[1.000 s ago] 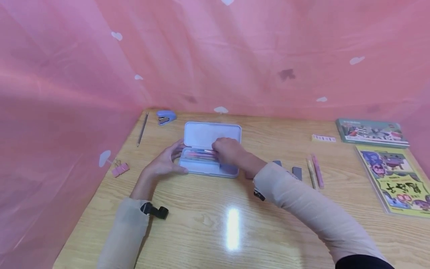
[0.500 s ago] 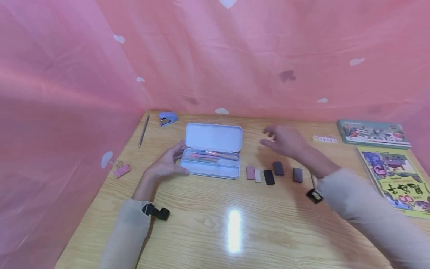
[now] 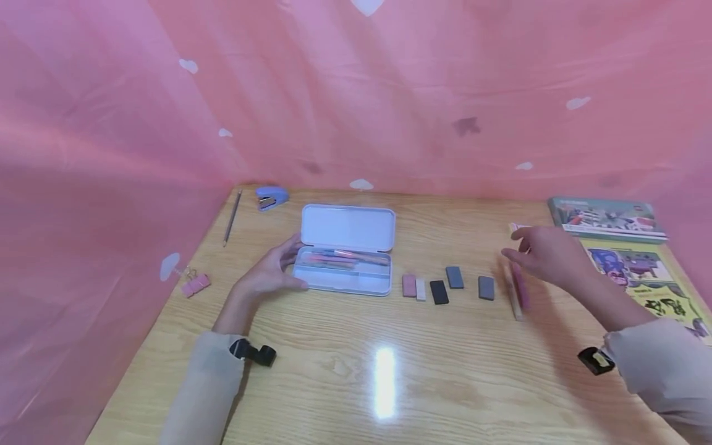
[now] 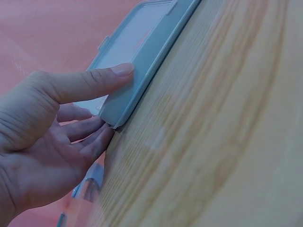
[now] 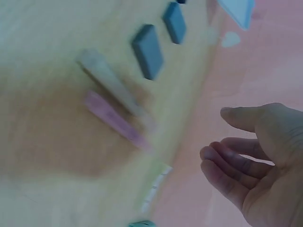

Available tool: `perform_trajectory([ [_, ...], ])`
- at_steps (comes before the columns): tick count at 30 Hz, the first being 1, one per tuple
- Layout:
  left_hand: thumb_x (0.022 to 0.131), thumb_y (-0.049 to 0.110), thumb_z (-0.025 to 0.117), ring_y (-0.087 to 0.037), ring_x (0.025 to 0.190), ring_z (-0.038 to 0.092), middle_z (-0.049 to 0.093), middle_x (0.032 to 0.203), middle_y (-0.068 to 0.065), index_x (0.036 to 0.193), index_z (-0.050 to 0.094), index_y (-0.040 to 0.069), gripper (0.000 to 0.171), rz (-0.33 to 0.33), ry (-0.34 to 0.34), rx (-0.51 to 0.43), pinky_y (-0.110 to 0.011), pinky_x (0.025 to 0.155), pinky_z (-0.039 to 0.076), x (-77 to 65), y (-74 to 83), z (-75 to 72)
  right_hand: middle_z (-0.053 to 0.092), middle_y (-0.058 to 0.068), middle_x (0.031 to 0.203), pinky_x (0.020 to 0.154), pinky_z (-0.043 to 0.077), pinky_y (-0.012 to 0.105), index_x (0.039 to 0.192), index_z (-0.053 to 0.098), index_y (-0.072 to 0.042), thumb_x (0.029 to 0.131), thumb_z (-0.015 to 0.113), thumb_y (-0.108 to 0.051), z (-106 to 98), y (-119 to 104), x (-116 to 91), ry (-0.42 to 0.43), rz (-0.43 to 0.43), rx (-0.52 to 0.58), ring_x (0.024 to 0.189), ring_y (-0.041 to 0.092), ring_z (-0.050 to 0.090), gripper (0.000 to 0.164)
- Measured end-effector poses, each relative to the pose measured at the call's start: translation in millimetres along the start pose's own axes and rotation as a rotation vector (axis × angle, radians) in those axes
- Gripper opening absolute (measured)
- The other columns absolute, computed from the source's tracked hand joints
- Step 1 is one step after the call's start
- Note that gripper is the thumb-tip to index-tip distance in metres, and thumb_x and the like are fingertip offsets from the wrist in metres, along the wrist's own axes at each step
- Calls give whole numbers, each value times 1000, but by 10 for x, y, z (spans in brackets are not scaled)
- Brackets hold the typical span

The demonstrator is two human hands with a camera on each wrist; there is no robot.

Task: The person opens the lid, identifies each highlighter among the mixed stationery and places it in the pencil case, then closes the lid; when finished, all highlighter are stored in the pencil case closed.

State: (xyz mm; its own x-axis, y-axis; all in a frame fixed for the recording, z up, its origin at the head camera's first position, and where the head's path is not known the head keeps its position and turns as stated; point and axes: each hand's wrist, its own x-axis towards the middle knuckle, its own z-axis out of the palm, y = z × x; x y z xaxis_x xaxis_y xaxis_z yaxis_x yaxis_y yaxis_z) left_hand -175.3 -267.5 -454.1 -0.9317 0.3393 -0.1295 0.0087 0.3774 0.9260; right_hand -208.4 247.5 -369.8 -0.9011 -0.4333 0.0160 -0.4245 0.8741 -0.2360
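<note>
Since the frame half a second ago, the right hand (image 3: 547, 253) has been carried from just right of the pencil case (image 3: 342, 283) to a place well to its right, while the left hand (image 3: 272, 270) has been kept at the case's left end.

In the head view, the case is seen with its lid laid back and several slim pens (image 3: 350, 254) set in its rear compartment. Erasers (image 3: 454, 277) are spread to the right of the case; farther right, a beige marker (image 3: 513, 296) and a purple marker (image 3: 520, 286) are laid side by side, their far ends partly covered by the right hand.

In the left wrist view, the case is gripped at its left end: the thumb is pressed to its front wall, and the other fingers are set around the end.

In the right wrist view, which is blurred, nothing is held: the right hand's fingers are loosely bent, with the thumb apart, and no marker is seen to be touched.

The step in hand is judged to be a reach towards the two markers. Fingers lowered onto one barrel and closed in a pinch would be called for, with the case kept steady.
</note>
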Motion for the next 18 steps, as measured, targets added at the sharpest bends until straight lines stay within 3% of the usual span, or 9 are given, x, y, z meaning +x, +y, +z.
perform_trajectory([
  [3,64,10,86,-33,136,32,35,148,-10,152,12,17,115,3,2,-8,-45,115,24,-13,-20,-9,68,7,67,50,52,35,97,67,7,87,63,-23,170,-1,-32,-41,45,32,54,14,59,32],
  [5,64,11,86,-33,136,32,35,148,-9,152,13,19,115,-4,6,-9,-46,115,25,-20,-33,-9,64,4,58,48,47,33,84,68,5,88,60,-21,282,-17,-52,-71,91,75,49,13,55,27],
  [8,65,14,86,-31,136,32,36,147,-7,152,14,22,114,-11,6,-2,-46,114,26,-19,-52,-8,55,0,44,45,41,29,63,62,-3,90,54,-19,404,-37,-91,-94,161,107,40,14,51,32],
  [10,65,15,86,-30,136,32,36,147,-6,152,14,22,114,-12,3,1,-46,114,26,-16,-48,-4,52,1,41,42,39,28,58,56,-7,91,51,-17,448,-48,-112,-114,209,134,37,16,52,35],
  [15,64,12,86,-30,136,33,37,147,-6,152,13,19,115,-13,13,6,-44,115,26,-7,-17,2,55,3,44,39,46,32,67,62,-3,91,50,-16,453,-72,-112,-154,260,205,36,17,55,30],
  [18,64,12,86,-30,136,33,37,147,-7,152,12,18,115,-12,11,7,-44,115,24,-3,2,8,60,9,49,54,54,44,86,65,6,91,52,-19,360,-73,-80,-157,246,198,42,21,60,29],
])
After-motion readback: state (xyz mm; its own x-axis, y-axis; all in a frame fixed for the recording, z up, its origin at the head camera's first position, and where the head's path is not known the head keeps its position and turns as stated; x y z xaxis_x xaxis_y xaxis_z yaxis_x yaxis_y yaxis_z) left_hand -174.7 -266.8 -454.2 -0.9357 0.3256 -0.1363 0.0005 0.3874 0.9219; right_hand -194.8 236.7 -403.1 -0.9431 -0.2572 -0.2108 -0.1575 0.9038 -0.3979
